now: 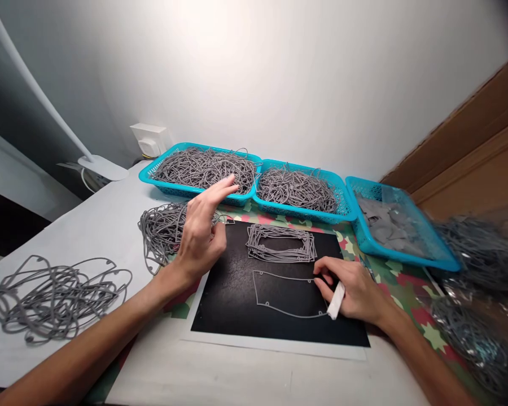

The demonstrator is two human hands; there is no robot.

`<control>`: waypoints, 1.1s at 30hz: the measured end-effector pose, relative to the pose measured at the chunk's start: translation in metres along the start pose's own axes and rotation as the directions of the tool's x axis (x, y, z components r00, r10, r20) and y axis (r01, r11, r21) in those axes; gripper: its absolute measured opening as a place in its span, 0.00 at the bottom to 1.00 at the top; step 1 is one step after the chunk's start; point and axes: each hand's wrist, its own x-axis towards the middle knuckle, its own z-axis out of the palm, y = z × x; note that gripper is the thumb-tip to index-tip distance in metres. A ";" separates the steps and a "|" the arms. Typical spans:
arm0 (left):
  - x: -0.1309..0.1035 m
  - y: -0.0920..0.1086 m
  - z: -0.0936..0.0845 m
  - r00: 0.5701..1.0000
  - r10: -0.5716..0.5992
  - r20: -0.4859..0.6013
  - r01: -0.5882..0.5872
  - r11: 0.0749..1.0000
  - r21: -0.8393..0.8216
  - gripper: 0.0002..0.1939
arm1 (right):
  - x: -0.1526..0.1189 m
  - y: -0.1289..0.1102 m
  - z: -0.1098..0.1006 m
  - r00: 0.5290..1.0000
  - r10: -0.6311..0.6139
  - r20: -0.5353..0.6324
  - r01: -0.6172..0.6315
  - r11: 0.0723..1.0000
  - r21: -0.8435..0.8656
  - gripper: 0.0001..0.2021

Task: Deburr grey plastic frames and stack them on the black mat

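Observation:
A thin grey rubber gasket (285, 278), a rectangular loop with small tabs, lies spread on a black mat (232, 287). My right hand (349, 287) pinches its right side between thumb and forefinger. Something white (336, 301) shows at that hand's lower fingers; whether it is wrapped on a finger or held, I cannot tell. Just beyond the loop sits a neat stack of similar gaskets (281, 255). My left hand (205, 223) is raised left of the stack, fingers stretched and thumb apart, in front of a tangled gasket heap (163, 228).
Two blue baskets (186, 189) (307, 214) full of grey gaskets stand along the wall. A third basket (410, 258) holds flat grey pieces in clear plastic. Loose gaskets (59, 296) lie at left, bagged ones (469, 332) at right. A white lamp (104, 167) stands back left.

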 end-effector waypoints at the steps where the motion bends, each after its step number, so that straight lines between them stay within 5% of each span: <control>1: 0.001 -0.001 0.000 1.000 -0.012 0.003 0.012 1.000 0.017 0.38 | -0.001 0.000 0.000 0.999 0.021 0.029 -0.021 1.000 0.008 0.03; 4: 0.001 -0.004 0.002 0.999 -0.041 0.032 0.039 0.997 0.066 0.33 | -0.002 0.003 -0.001 0.991 0.079 0.104 -0.084 0.995 0.045 0.05; 9: -0.004 -0.003 0.007 0.992 0.027 0.121 -0.036 0.996 0.078 0.06 | -0.004 0.008 0.000 0.983 0.123 0.135 -0.137 0.985 0.105 0.08; 19: -0.013 0.015 0.013 0.931 0.174 0.320 -0.162 0.985 -0.065 0.08 | -0.002 0.002 -0.001 0.991 0.047 0.125 -0.056 0.996 0.068 0.10; 23: -0.016 0.017 0.014 0.880 0.256 0.400 -0.221 0.966 -0.130 0.10 | 0.000 -0.003 0.007 0.997 -0.045 -0.060 0.046 0.999 0.023 0.06; 27: -0.022 0.020 0.017 0.822 0.309 0.479 -0.237 0.950 -0.206 0.14 | -0.004 -0.005 0.014 0.945 -0.129 -0.301 0.141 0.990 0.020 0.07; 33: -0.025 0.024 0.019 0.805 0.286 0.520 -0.081 0.921 -0.381 0.08 | -0.012 0.000 0.022 0.886 -0.115 -0.450 0.147 0.988 0.038 0.16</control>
